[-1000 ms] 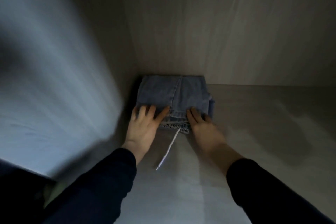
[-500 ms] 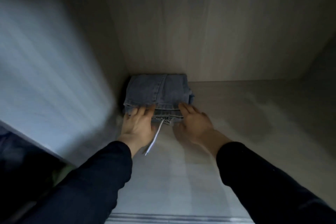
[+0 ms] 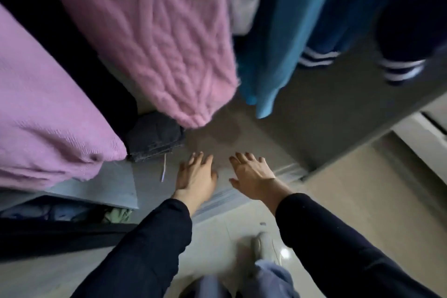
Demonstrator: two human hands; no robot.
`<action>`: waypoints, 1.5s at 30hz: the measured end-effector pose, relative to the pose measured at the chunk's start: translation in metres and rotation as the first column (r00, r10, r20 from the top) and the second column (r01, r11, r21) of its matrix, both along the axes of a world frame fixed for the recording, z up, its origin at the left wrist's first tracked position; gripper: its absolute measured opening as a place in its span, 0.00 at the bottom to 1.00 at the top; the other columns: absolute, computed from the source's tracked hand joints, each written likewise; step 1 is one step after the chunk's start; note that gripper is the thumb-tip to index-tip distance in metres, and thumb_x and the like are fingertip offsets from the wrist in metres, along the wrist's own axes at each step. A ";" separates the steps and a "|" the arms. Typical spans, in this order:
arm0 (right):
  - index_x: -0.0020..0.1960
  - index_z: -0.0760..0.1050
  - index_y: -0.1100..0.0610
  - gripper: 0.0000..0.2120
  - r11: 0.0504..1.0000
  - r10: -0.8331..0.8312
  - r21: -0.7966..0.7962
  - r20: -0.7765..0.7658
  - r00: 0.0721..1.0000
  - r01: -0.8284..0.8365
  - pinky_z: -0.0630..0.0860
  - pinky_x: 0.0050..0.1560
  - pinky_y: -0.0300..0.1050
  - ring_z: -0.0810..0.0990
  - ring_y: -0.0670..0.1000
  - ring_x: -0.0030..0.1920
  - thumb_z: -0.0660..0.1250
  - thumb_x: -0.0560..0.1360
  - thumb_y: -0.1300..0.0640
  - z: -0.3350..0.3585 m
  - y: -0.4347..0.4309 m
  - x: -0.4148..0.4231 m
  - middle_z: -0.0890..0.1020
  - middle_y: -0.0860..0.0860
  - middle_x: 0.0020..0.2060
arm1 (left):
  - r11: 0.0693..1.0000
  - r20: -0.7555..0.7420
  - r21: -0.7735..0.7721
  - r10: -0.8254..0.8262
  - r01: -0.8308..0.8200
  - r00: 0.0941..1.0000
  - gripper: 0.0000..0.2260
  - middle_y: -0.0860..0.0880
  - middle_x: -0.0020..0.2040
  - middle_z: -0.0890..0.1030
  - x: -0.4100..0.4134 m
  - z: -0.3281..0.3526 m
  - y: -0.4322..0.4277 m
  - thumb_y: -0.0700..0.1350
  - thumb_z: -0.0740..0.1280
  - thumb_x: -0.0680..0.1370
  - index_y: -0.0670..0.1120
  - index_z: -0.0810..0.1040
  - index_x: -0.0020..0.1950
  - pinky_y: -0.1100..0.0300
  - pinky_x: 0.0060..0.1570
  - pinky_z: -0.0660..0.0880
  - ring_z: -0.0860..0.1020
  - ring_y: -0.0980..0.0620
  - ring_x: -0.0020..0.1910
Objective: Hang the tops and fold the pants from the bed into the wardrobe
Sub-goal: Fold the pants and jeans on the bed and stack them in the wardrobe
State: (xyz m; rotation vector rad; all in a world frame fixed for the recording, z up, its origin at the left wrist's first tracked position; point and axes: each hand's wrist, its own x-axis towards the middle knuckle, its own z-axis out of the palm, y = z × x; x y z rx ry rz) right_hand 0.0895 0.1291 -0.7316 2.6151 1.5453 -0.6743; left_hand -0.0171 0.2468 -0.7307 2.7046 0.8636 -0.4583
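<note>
Folded dark denim pants (image 3: 154, 139), white cord (image 3: 164, 169) trailing, lie on the wardrobe floor (image 3: 254, 128) just ahead and left of my left hand (image 3: 196, 176). It and my right hand (image 3: 254, 174) hover side by side, backs up, fingers spread, holding nothing.

A home bedroom: wardrobe floor (image 3: 314, 113) beneath hanging knit sweater (image 3: 154, 38).

Single head cam, wide-angle, pitched steeply down and forward into the wardrobe (image 3: 278, 133). Hanging tops (image 3: 157, 43) sit very near the lens, top of frame. Left hand (image 3: 196, 176) and right hand (image 3: 254, 176) mid-frame, floor (image 3: 350, 201) along the bottom.
</note>
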 end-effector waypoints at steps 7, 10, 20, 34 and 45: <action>0.69 0.64 0.56 0.22 0.931 -0.366 -0.004 -0.006 0.931 0.366 0.68 0.60 0.53 0.68 0.57 0.66 0.59 0.79 0.47 0.173 -0.177 0.013 0.70 0.53 0.65 | 0.975 0.034 -0.058 -0.211 0.213 0.977 0.16 0.48 0.66 0.72 0.038 0.158 -0.154 0.49 0.54 0.81 0.48 0.69 0.67 0.52 0.65 0.65 0.66 0.47 0.68; 0.69 0.64 0.56 0.22 0.856 -0.517 0.010 0.003 0.856 0.517 0.69 0.59 0.52 0.70 0.57 0.65 0.59 0.79 0.47 0.217 -0.257 0.036 0.72 0.53 0.64 | 0.945 0.050 -0.092 -0.312 0.315 0.949 0.15 0.47 0.64 0.74 0.079 0.204 -0.232 0.49 0.54 0.81 0.48 0.69 0.65 0.51 0.60 0.66 0.68 0.45 0.66; 0.67 0.65 0.57 0.19 0.672 -0.740 0.002 0.041 0.672 0.740 0.69 0.59 0.52 0.70 0.56 0.62 0.58 0.78 0.52 0.289 -0.522 0.171 0.72 0.54 0.63 | 0.850 0.045 -0.156 -0.503 0.503 0.863 0.18 0.45 0.67 0.72 0.264 0.274 -0.498 0.47 0.53 0.81 0.47 0.64 0.71 0.50 0.62 0.66 0.67 0.45 0.67; 0.65 0.67 0.56 0.17 0.393 -0.918 0.006 0.062 0.392 0.919 0.68 0.56 0.54 0.70 0.57 0.63 0.57 0.78 0.54 0.264 -0.724 0.461 0.73 0.53 0.61 | 0.679 0.112 -0.140 -0.713 0.721 0.692 0.15 0.46 0.63 0.73 0.598 0.241 -0.693 0.47 0.53 0.81 0.46 0.70 0.64 0.49 0.58 0.70 0.70 0.45 0.63; 0.66 0.65 0.55 0.17 0.410 -0.911 -0.015 0.038 0.410 0.912 0.68 0.55 0.51 0.71 0.55 0.61 0.57 0.78 0.53 0.200 -0.780 0.672 0.72 0.51 0.61 | 0.661 0.239 0.057 -0.737 0.748 0.633 0.31 0.42 0.76 0.60 0.838 0.177 -0.733 0.44 0.64 0.76 0.41 0.57 0.77 0.51 0.65 0.68 0.62 0.44 0.73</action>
